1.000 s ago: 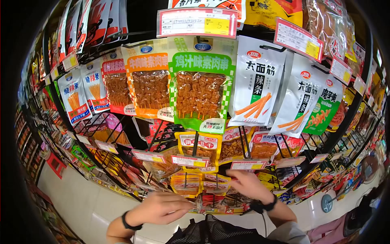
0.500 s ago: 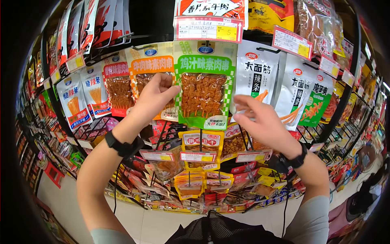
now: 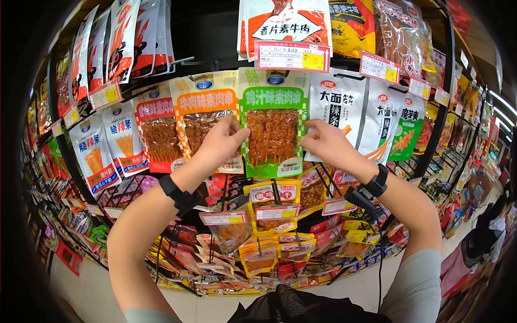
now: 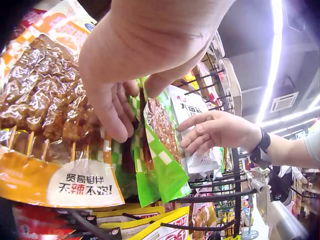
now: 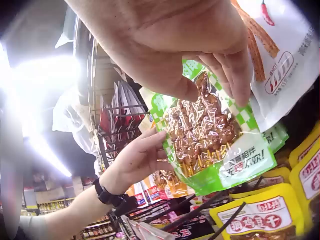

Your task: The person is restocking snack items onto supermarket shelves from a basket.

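A green-edged packet of skewered snacks (image 3: 273, 134) hangs from a hook in the middle of the rack. My left hand (image 3: 223, 141) pinches its left edge, thumb to the front and fingers behind, as the left wrist view shows beside the green packet (image 4: 162, 167). On the opposite side, my right hand (image 3: 329, 142) holds the right edge; the right wrist view has its thumb over the front of the packet (image 5: 200, 132). An orange packet of skewers (image 3: 207, 99) hangs just left, partly behind my left hand. White packets (image 3: 339, 99) hang behind the right hand.
A price tag (image 3: 291, 56) sticks out above the green packet. Below are yellow packets (image 3: 272, 191) on hooks, with more tags (image 3: 277, 212) at the hook ends. Red and white packets (image 3: 125, 40) hang upper left. Another person (image 3: 476, 247) is at the far right.
Both hands have risen from the lower hooks to the green packet and closed in on its two side edges. The head view has shifted, so the upper packets show more.
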Tool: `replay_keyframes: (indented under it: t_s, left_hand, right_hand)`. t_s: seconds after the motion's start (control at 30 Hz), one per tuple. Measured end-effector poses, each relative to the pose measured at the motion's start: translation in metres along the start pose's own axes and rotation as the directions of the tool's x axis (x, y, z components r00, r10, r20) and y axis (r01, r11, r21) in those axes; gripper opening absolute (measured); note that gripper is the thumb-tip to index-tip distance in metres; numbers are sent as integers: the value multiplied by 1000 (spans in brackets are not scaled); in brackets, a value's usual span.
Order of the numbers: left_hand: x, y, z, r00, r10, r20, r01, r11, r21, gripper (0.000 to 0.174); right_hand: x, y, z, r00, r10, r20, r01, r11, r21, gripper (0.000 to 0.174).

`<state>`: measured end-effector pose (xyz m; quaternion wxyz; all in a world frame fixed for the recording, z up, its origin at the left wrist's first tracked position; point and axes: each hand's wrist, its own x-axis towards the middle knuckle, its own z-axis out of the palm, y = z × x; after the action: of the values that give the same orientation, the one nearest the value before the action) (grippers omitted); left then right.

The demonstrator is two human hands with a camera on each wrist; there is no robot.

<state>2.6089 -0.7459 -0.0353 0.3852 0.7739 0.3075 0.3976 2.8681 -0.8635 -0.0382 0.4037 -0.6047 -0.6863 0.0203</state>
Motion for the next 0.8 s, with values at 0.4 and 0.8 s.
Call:
replay_keyframes:
  t_s: [0.4,0.8]
  left_hand:
    - [-5,-1,-7,997,-16,80,17,1000,-10,16]
    - [-43,38,5,996,-76,38,79,994,-76,25]
  right_hand:
    - [10,2,-3,978,159,134,-195,923,332,31]
    - [-5,0,-7,979,-10,206,-113,811,574,26]
